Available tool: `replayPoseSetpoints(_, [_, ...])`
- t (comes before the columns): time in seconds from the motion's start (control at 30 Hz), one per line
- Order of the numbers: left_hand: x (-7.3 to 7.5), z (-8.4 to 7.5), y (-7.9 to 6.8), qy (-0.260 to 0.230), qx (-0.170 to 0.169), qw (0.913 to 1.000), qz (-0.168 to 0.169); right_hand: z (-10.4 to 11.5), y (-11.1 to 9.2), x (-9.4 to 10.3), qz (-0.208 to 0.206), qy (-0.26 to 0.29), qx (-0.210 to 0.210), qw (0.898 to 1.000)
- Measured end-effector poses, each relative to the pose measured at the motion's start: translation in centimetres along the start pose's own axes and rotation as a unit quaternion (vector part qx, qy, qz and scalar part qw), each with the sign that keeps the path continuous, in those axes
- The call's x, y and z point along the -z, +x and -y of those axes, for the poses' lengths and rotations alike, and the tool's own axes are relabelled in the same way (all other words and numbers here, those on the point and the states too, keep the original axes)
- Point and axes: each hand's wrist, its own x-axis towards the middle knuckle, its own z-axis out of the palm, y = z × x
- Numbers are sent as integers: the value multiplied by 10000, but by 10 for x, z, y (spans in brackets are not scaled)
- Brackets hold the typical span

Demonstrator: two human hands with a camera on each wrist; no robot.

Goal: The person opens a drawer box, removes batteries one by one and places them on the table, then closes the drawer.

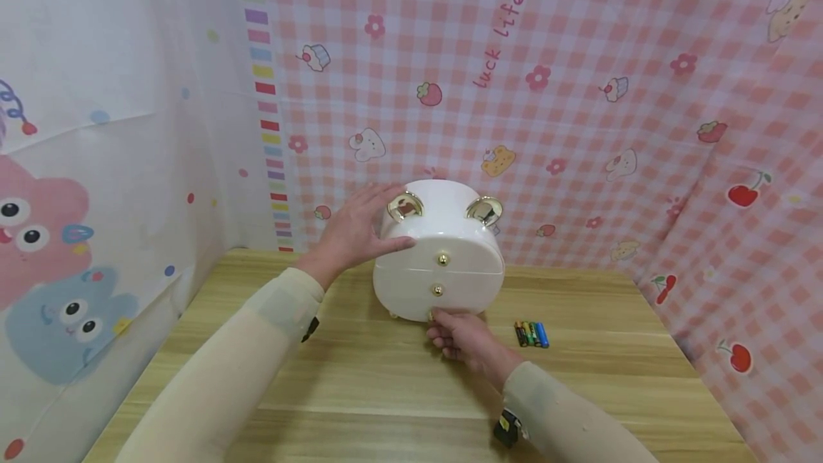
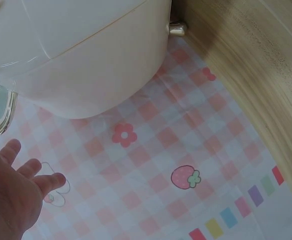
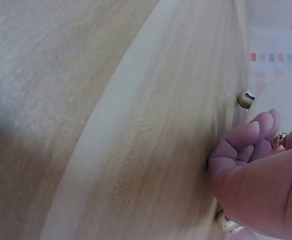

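Observation:
A glossy white drawer box [image 1: 411,295] with two gold ear-shaped handles and gold knobs stands on the wooden table. My left hand [image 1: 360,227] rests against its upper left side, by the left gold ear [image 1: 406,207], thumb stretched along the top front edge. In the left wrist view some fingers of the left hand [image 2: 15,185] are spread beside the box. Low on the front, my right hand [image 1: 469,340] pinches the bottom knob. That gold knob [image 3: 281,137] shows between thumb and finger in the right wrist view, the other fingers curled under.
Several batteries [image 1: 531,334] lie side by side on the table [image 1: 360,406], right of the box. A pink checked cloth [image 1: 566,120] hangs behind, and a white cartoon-printed cloth [image 1: 161,184] hangs at the left. Small gold feet [image 3: 246,98] hold the box off the tabletop.

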Motion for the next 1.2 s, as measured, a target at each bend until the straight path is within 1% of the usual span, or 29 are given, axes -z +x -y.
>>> replayPoseSetpoints(0.37, [-2, 2, 2, 3, -33, 10000, 8, -2, 1, 0, -3, 14, 19, 10000])
replayPoseSetpoints(0.7, [0, 0, 3, 103, -31, 9999, 70, -2, 2, 0, 10, 7, -1, 10000])
replayPoseSetpoints(1.0, [-1, -2, 7, 292, -166, 9994, 33, -3, -4, 1, 130, -34, -15, 9999])
replayPoseSetpoints(1.2, [-3, -1, 8, 281, -205, 9994, -20, -5, -14, 2, 199, -237, 5, 9995])
